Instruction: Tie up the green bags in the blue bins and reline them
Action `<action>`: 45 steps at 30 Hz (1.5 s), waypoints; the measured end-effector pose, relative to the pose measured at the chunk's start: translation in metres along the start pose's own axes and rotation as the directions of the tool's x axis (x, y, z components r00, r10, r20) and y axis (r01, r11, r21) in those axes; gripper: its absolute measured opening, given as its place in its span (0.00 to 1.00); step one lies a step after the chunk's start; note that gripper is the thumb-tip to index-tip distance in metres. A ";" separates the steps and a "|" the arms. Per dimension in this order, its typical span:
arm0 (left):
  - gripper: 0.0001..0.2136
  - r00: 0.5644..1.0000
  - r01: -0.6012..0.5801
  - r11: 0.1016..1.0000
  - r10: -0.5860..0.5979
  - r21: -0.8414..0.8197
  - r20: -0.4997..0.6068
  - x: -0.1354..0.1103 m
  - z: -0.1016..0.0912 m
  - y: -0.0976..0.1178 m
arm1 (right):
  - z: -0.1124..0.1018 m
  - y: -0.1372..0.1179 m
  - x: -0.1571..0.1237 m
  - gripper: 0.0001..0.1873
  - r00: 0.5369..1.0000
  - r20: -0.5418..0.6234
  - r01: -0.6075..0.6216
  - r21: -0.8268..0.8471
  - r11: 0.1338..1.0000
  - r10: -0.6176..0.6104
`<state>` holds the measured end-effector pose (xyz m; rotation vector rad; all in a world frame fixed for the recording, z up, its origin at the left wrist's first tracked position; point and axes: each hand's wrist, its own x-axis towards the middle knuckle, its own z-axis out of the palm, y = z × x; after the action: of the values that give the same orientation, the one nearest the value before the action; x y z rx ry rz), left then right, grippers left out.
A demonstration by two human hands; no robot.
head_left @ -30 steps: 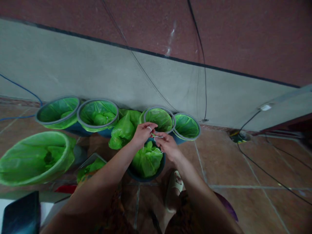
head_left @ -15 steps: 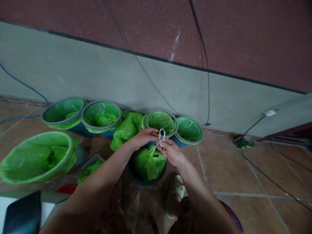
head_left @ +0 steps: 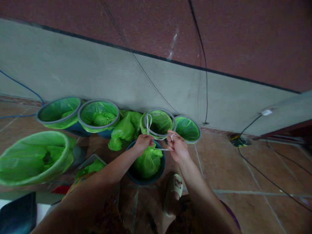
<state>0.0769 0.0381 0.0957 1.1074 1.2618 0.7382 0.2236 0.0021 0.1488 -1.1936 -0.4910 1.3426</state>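
Note:
A gathered green plastic bag point(head_left: 149, 162) sits inside a dark blue bin point(head_left: 131, 178) in front of my feet. Over it, my left hand point(head_left: 144, 143) is closed on a white drawstring point(head_left: 149, 123), whose loop sticks up past the fingers. To its right, my right hand point(head_left: 178, 146) pinches the other part of the cord, with a small loop showing between the fingers. The white string runs taut, nearly level, between both hands above the bag's neck.
Several bins with grey rims and green liners line the wall, including a lined bin point(head_left: 98, 115) and another point(head_left: 187, 129). A filled green bag point(head_left: 123, 131) leans between them. A large lined bin point(head_left: 68, 143) stands at left. A black cable point(head_left: 265, 177) crosses the tiled floor at right.
My hands were close together on the string loops; now they are apart, left hand moved left, right hand slightly right. The cord has been drawn tight between them.

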 end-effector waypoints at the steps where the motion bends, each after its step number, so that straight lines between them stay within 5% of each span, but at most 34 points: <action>1: 0.10 1.000 -0.021 0.996 0.019 0.091 0.023 0.001 -0.001 -0.001 | 0.002 0.000 -0.002 0.14 1.000 0.028 0.010 -0.001 1.000 -0.010; 3: 0.11 0.981 -0.159 0.929 0.109 0.335 0.163 -0.002 0.001 -0.003 | 0.006 0.001 -0.006 0.13 0.994 0.103 0.022 0.000 1.000 -0.022; 6: 0.10 0.901 -0.401 0.716 0.193 0.572 0.389 -0.017 0.011 -0.006 | 0.016 0.003 -0.011 0.13 0.982 0.188 0.028 0.017 0.999 -0.030; 9: 0.08 0.832 -0.535 0.477 0.152 0.697 0.534 -0.031 0.022 -0.005 | 0.022 0.004 -0.011 0.12 0.976 0.219 0.014 0.019 1.000 -0.018; 11: 0.10 0.807 -0.575 0.406 0.135 0.711 0.575 -0.035 0.024 -0.004 | 0.021 0.006 -0.009 0.12 0.972 0.234 0.006 0.016 1.000 -0.010; 16: 0.16 0.851 -0.485 0.630 0.179 0.606 0.494 -0.021 0.015 -0.004 | -0.006 0.024 0.006 0.18 0.978 0.207 0.024 -0.241 0.970 0.027; 18: 0.17 0.880 -0.394 0.750 0.141 0.531 0.454 -0.013 0.010 -0.006 | -0.022 0.036 0.013 0.17 0.972 0.233 0.111 -0.513 0.851 0.013; 21: 0.19 0.926 -0.249 0.861 0.078 0.443 0.370 -0.005 0.004 -0.009 | -0.036 0.049 0.017 0.17 0.931 0.358 0.259 -0.786 0.562 0.072; 25: 0.17 0.970 -0.132 0.903 0.032 0.409 0.241 -0.003 -0.004 -0.007 | -0.033 0.043 0.010 0.15 0.907 0.405 0.349 -0.877 0.332 0.116; 29: 0.13 0.961 -0.241 0.785 0.109 0.570 0.255 -0.004 -0.013 0.002 | -0.030 0.031 0.006 0.14 0.883 0.410 0.360 -0.903 0.233 0.227; 32: 0.11 0.911 -0.412 0.542 0.224 0.732 0.347 -0.007 -0.017 0.008 | -0.035 0.029 0.009 0.13 0.863 0.421 0.363 -0.901 0.237 0.279; 36: 0.10 0.765 -0.638 0.239 0.308 0.732 0.565 -0.018 -0.016 0.014 | -0.039 0.036 0.018 0.09 0.876 0.481 0.436 -0.818 0.375 0.029; 41: 0.11 0.641 -0.751 0.108 0.358 0.651 0.679 -0.027 -0.015 0.021 | -0.033 0.049 0.022 0.08 0.801 0.599 0.402 -0.525 0.750 -0.010; 45: 0.09 0.615 -0.751 0.054 0.419 0.658 0.668 -0.026 -0.019 0.024 | -0.028 0.051 0.019 0.16 0.832 0.549 0.183 -0.408 0.894 0.080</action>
<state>0.0565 0.0267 0.1282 2.7736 0.8025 0.3049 0.2273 -0.0006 0.0874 -1.1207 -1.3074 1.5765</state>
